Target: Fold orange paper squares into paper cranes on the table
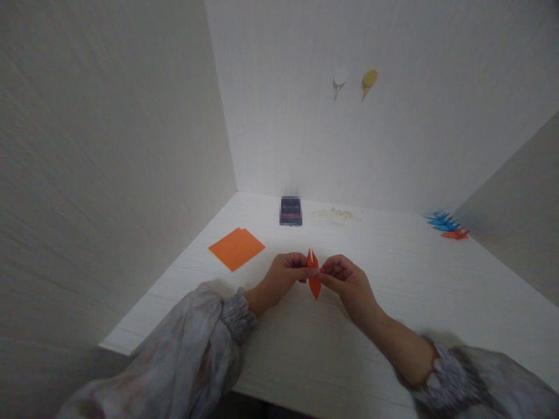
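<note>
Nearest are the gathered, crinkled cuffs of two loose grey sleeves (187, 343), over a pale, faintly grained desk (279, 361). Ahead of them, a slim folded orange paper (314, 286) is held over the desk between the hands. Its long axis runs away from the person, a single tip pointing back and slightly rightward, two split points facing the far wall. The left hand (277, 279) pinches it with thumb across the front; the right hand's (351, 288) thumb and forefinger close together at its right edge, the other fingers curled. Left of them lie flat, smooth orange sheets (236, 250), cornerwise. Farther off, at right, sit a spiky orange folded piece (455, 234) and blue ones (443, 222); a dark, pixelated rectangular item (290, 210) stands near the back wall (279, 128), which carries round-headed white (339, 77) and yellow hooks (370, 78).
</note>
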The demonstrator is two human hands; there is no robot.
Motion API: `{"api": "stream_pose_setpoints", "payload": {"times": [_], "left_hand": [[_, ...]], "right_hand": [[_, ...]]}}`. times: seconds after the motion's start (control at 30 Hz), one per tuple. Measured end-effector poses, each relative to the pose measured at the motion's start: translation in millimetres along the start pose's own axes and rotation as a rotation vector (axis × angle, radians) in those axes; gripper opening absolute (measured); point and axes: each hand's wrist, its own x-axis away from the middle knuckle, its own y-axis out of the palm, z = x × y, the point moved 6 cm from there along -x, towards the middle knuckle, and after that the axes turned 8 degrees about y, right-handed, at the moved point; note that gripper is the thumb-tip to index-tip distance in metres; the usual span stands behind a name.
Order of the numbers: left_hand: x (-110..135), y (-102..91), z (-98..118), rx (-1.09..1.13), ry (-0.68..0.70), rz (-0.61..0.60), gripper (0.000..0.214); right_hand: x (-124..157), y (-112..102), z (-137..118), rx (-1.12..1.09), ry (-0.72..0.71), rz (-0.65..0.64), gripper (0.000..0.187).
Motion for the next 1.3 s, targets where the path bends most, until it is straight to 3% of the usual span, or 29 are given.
{"api": "stream_pose_setpoints", "payload": {"times": [0.63,0.87,1.03,1.3], "left_hand": [[0,1.7,0,0.025,-0.01,-0.019,0.022],[0,0.4,-4,0.052,-0.039,-0.005,0.025],[-1,-1.3,-10,0.071,-0.081,-0.015,0.027],[0,0.7,-11,0.101,-0.109,-0.039,0.024]], "right_hand": [[3,5,-1,-0.125,0.037,-0.051,0.022],[10,9,-17,0.146,-0.157,-0.194,0.009],[12,9,-25,0.283,-0.355,-0.313,0.02],[11,9,-23,0.296,-0.371,-0.395,0.026]]}}
